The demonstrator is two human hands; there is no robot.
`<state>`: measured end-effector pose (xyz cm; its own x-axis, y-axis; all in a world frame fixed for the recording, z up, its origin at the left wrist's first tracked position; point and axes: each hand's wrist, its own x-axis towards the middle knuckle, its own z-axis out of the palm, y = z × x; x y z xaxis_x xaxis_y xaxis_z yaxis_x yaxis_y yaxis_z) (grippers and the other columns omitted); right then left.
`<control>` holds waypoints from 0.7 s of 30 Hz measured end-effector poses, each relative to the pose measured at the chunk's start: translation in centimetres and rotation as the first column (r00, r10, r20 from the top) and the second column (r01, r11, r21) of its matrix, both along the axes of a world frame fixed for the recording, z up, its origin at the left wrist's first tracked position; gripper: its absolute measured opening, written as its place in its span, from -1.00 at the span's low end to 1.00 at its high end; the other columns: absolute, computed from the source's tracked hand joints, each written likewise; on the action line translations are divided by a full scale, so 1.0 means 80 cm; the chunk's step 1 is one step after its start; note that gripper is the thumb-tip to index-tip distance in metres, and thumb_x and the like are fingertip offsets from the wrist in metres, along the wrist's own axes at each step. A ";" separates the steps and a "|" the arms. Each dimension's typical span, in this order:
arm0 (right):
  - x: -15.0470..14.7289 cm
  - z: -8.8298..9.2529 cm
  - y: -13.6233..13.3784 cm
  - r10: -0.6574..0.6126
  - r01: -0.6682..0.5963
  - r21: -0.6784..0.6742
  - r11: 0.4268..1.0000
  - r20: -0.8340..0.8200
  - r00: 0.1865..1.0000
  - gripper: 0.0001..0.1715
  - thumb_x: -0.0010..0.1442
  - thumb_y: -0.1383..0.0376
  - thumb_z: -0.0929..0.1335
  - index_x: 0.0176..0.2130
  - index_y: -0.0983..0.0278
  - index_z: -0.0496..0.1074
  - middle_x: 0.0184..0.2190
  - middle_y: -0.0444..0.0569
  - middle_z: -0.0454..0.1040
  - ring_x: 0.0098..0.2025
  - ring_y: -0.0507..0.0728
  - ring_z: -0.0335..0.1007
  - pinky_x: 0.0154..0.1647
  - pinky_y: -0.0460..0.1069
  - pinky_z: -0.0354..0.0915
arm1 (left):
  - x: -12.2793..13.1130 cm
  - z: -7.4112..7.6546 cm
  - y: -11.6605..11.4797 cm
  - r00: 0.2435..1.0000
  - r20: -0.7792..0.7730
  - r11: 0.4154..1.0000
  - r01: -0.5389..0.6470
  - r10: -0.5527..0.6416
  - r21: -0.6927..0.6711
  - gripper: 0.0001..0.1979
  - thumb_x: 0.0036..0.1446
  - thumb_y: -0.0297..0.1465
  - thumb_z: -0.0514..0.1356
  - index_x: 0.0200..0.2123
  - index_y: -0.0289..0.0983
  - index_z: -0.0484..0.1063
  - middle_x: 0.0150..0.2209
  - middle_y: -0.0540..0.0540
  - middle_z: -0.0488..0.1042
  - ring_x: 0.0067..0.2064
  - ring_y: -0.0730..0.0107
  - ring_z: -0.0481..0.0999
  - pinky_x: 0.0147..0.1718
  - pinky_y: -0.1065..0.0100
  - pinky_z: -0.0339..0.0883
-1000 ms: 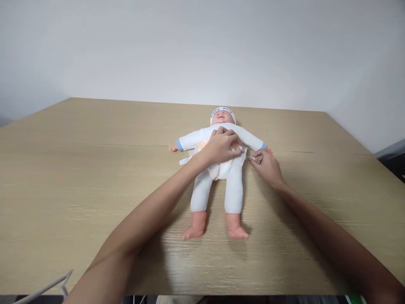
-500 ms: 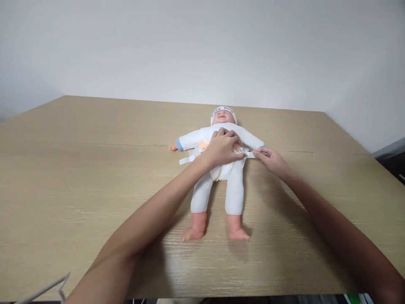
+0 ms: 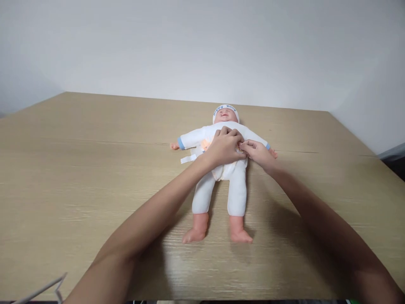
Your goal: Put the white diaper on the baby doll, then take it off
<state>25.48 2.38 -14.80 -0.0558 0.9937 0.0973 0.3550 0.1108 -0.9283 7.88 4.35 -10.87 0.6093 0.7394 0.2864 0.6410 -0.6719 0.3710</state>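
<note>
A baby doll (image 3: 236, 196) in a white suit and printed cap lies face up on the table, feet toward me. Round its hips is a white diaper (image 3: 225, 172) with a coloured print. My left hand (image 3: 225, 147) holds the diaper's front against the belly, fingers curved and thumb apart. Beside that thumb, my right hand (image 3: 257, 153) pinches the right-side diaper tab at the front of the waist; the fingers hide the tab. On the left side, the other diaper tab (image 3: 187, 158) sticks out unfastened over the tabletop.
The wooden table (image 3: 95, 190) stretches to a pale wall (image 3: 196, 50) behind the doll. A thin light-coloured bent strip or cable (image 3: 41, 290) shows at the lower left edge. A dark object (image 3: 395, 162) stands past the table's right edge.
My right hand has moved left, bringing the right-side tab from out beside the doll onto the diaper's front. My left hand stays on the diaper.
</note>
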 end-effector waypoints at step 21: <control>0.040 -0.048 -0.067 0.175 -0.343 0.417 0.842 0.390 0.904 -0.20 0.64 -0.13 0.11 0.66 0.06 0.09 0.66 0.00 0.12 0.69 0.27 0.02 0.71 0.35 0.00 | -0.024 0.016 -0.002 0.940 0.340 0.987 0.084 -0.033 -0.137 -0.52 0.40 -0.47 -0.01 0.26 -0.24 0.51 0.24 -0.19 0.64 0.28 0.12 0.56 0.35 0.06 0.40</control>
